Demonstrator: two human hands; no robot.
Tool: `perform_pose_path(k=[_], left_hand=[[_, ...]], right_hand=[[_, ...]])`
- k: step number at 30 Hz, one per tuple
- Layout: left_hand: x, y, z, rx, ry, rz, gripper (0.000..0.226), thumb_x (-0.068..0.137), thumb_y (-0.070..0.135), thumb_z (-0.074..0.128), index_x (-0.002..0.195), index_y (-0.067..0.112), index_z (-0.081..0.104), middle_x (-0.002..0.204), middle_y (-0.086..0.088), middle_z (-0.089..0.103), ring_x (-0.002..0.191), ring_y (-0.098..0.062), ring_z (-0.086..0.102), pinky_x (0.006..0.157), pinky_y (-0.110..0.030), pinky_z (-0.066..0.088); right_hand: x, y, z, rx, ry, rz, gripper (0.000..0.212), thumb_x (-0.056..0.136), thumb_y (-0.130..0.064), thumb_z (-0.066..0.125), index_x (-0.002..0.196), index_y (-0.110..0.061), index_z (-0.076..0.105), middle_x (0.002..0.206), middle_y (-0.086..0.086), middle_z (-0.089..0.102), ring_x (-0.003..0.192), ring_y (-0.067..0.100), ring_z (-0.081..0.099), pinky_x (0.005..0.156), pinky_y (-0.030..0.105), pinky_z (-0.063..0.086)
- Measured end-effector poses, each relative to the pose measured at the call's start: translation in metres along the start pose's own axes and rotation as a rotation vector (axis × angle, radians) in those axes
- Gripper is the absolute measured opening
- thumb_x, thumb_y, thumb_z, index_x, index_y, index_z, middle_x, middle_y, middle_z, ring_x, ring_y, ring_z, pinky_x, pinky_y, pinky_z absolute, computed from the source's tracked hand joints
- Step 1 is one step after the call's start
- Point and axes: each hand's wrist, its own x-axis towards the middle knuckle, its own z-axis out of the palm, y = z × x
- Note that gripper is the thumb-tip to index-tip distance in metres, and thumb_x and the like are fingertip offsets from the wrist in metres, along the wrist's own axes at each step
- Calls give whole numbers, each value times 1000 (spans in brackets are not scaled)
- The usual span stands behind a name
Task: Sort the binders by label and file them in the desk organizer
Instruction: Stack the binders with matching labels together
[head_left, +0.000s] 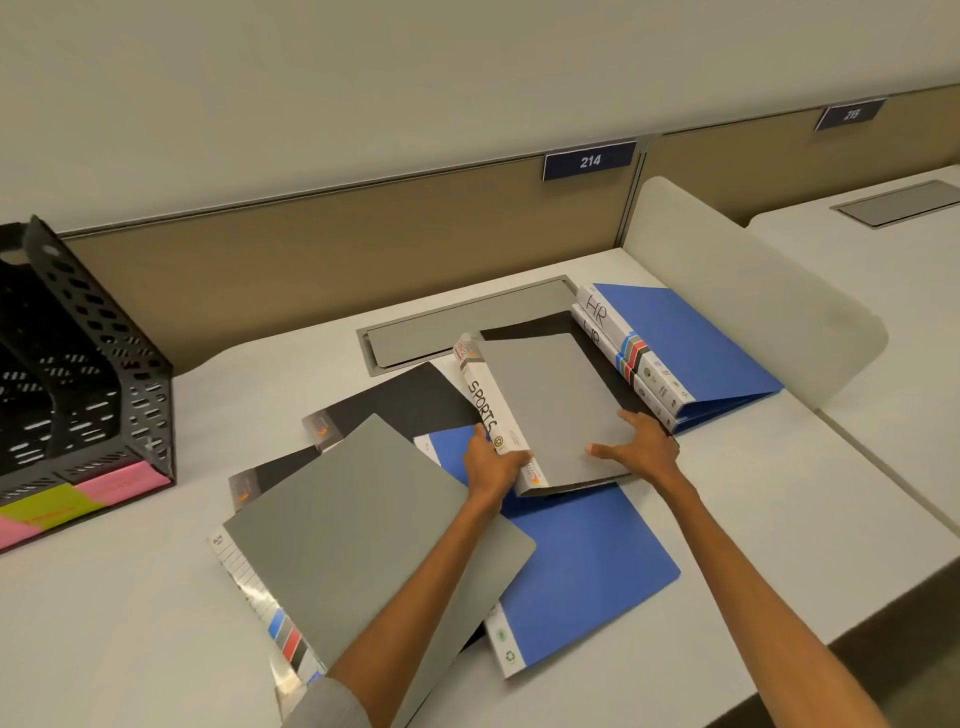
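Head view: your SPORTS binder (550, 405) is grey, with a white spine lettered in black. It lies mid-desk (156, 597), spine on the left, its long axis running away from you with the far end leaning a little left. Your left hand (493, 462) curls round the spine's near end. Your right hand (641, 447) clasps the near right corner, thumb across the cover. A blue binder (587, 561) lies beneath it and two HR binders (685, 348) sit just to the right. A grey binder (353, 535) lies under your left forearm. The organizer (78, 364) stands far left, well apart.
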Motion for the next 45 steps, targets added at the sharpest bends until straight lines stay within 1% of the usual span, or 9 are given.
perform_pose_path(k=[10, 16, 19, 22, 25, 29, 33, 41, 45], left_hand=[[4, -5, 22, 446, -215, 189, 57, 92, 32, 62, 138, 8, 38, 135, -11, 55, 122, -30, 54, 97, -42, 47], [9, -7, 35, 822, -287, 197, 85, 99, 49, 42, 153, -1, 0, 163, -15, 1, 150, -29, -11, 119, -52, -1], [12, -7, 33, 807, -330, 183, 82, 101, 49, 35, 153, -1, -5, 163, -14, -2, 150, -27, -11, 120, -51, -5], [14, -3, 23, 713, -346, 173, 65, 104, 41, 33, 152, 1, 14, 159, -14, 20, 148, -28, 12, 121, -49, 5], [11, -1, 11, 502, -228, 216, 39, 104, 28, 37, 137, 7, 44, 141, -14, 47, 133, -31, 39, 113, -44, 28], [0, -2, -14, 343, -28, 278, 41, 101, 16, 45, 142, 9, 43, 141, -10, 52, 131, -27, 47, 107, -33, 37], [-15, -4, -53, 268, 145, 388, 35, 96, 6, 49, 131, 8, 53, 127, -7, 61, 119, -21, 57, 95, -19, 39], [-59, -33, -148, 356, 489, 333, 39, 88, 10, 60, 126, 17, 55, 130, -3, 57, 125, -22, 47, 110, -39, 29], [-81, -57, -191, 495, 662, 165, 67, 78, 29, 72, 135, 10, 43, 142, -12, 42, 136, -30, 33, 108, -51, 27]], right_hand=[[6, 6, 30, 55, -73, -134, 62, 90, -54, 57, 144, -25, 45, 160, 8, 23, 149, 23, 19, 121, 52, 8], [8, 5, 32, 145, -40, -201, 53, 94, -48, 55, 140, -22, 50, 157, 6, 33, 146, 22, 27, 121, 51, 15], [3, 3, 44, 89, -49, -246, 52, 95, -47, 55, 141, -23, 50, 157, 4, 33, 147, 19, 24, 122, 49, 7], [-1, -2, 54, 87, -39, -256, 53, 96, -47, 52, 142, -21, 48, 157, 4, 32, 147, 18, 22, 122, 49, 4], [-7, -13, 61, 171, 6, -284, 48, 97, -43, 52, 138, -17, 53, 152, 6, 40, 144, 20, 29, 122, 47, 12], [-28, -39, 77, 326, 68, -404, 32, 96, -31, 60, 122, -14, 62, 130, 6, 58, 124, 22, 51, 105, 34, 43], [-54, -62, 99, 362, 5, -489, 26, 94, -28, 63, 117, -16, 62, 121, 0, 60, 117, 16, 54, 99, 31, 48], [-94, -95, 145, 215, -106, -431, 35, 87, -36, 69, 116, -18, 63, 118, -3, 63, 105, 13, 59, 92, 27, 46], [-110, -105, 153, 107, -115, -360, 37, 84, -44, 69, 114, -23, 62, 111, -8, 60, 100, 12, 58, 83, 29, 45]])
